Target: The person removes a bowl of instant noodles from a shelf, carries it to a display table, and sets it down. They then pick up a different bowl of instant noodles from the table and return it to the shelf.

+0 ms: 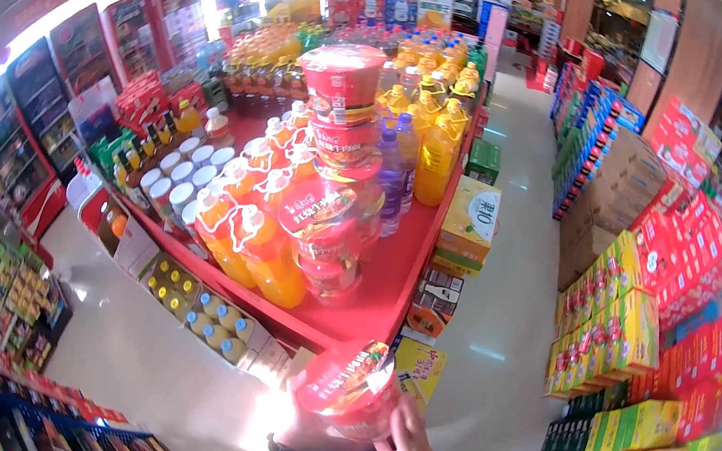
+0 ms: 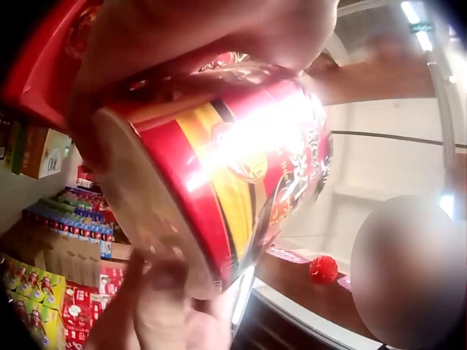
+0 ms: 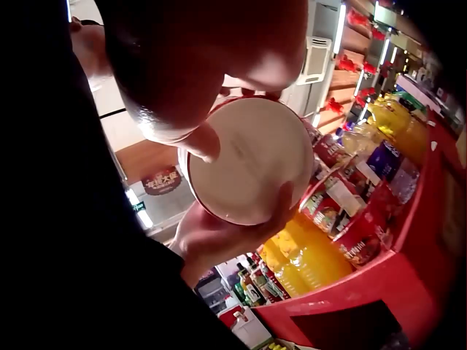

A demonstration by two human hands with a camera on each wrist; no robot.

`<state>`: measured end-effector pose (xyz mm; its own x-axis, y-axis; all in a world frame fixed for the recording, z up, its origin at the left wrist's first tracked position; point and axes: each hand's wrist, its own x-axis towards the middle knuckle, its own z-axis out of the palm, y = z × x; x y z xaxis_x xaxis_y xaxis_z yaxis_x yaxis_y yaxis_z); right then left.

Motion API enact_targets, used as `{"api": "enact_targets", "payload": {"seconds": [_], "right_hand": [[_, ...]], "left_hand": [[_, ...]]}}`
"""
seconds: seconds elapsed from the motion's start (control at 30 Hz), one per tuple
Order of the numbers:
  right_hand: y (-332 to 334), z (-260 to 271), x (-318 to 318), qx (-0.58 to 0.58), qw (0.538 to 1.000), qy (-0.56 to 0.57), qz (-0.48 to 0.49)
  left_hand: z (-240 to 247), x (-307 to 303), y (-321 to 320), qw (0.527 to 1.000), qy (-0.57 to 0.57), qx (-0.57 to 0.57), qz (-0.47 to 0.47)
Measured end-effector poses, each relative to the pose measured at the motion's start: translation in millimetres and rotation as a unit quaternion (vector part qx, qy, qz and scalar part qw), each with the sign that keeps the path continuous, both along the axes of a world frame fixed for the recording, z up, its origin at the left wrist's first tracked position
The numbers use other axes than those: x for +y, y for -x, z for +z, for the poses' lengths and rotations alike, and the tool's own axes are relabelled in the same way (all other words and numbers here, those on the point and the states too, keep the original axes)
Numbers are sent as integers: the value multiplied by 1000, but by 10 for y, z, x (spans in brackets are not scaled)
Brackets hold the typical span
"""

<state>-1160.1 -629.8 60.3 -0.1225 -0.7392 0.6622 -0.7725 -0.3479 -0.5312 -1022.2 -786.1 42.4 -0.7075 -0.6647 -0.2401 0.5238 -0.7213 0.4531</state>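
Observation:
A red instant noodle tub [image 1: 348, 391] is held between both hands in front of the body, tilted. My left hand [image 1: 288, 416] grips its left side, partly washed out by glare. On the right side, my right hand [image 1: 410, 446] curls round the tub near its base. The right wrist view shows the tub's white round bottom [image 3: 252, 164], with a thumb and fingers over its edge. In the left wrist view its shiny red and yellow side [image 2: 233, 168] lies close to the camera. Beyond the hands, a stack of similar noodle tubs [image 1: 331, 206] stands on a red display table [image 1: 403, 261].
Orange juice bottles [image 1: 277, 271] stand left of the stack, purple-labelled bottles [image 1: 391, 178] and large yellow bottles [image 1: 437, 157] behind it. A yellow carton [image 1: 469, 220] sits beside the table. Boxed drinks [image 1: 609, 315] are piled across the aisle [image 1: 494, 343]. Crates of bottles [image 1: 216, 321] stand at the table's left foot.

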Motion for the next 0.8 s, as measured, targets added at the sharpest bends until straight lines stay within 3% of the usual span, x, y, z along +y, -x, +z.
{"api": "enact_targets", "payload": {"seconds": [0.07,0.1,0.17,0.2,0.23,0.27,0.33,0.37,0.47,0.5,0.6,0.7,0.8], "right_hand": [[134,-16,53,-107,991,-59,-50],[252,23,98,-143,984,-105,-21],[495,-88,209,-259,945,-171,103],[605,-190,274,-316,912,-206,162],[702,-187,292,-293,896,-252,218],[782,-130,363,-412,829,-268,265],[856,303,465,-626,643,-293,330],[915,70,528,-642,635,-256,345],[1130,-266,672,-519,741,-348,247],[1138,-251,721,-551,734,-317,240],[1257,-332,897,-656,655,-312,210],[1422,-644,1022,-612,714,-259,221],[1559,-744,1072,-629,688,-241,272]], "left_hand": [[-186,172,54,998,-43,-38,20],[16,270,117,998,-36,-58,18],[562,539,257,995,-30,-96,16],[267,566,237,995,-30,-89,12],[283,634,266,996,-30,-78,-2],[295,700,301,997,-30,-67,-16],[139,783,341,995,-22,-88,-31],[45,832,378,994,-19,-99,-40],[-109,1002,562,984,120,-100,-88],[-176,1033,621,984,120,-93,-95],[-211,1202,775,983,117,-86,-111],[-184,1500,906,990,-3,-118,-81],[-190,1787,1010,986,-56,-156,-30]]}}
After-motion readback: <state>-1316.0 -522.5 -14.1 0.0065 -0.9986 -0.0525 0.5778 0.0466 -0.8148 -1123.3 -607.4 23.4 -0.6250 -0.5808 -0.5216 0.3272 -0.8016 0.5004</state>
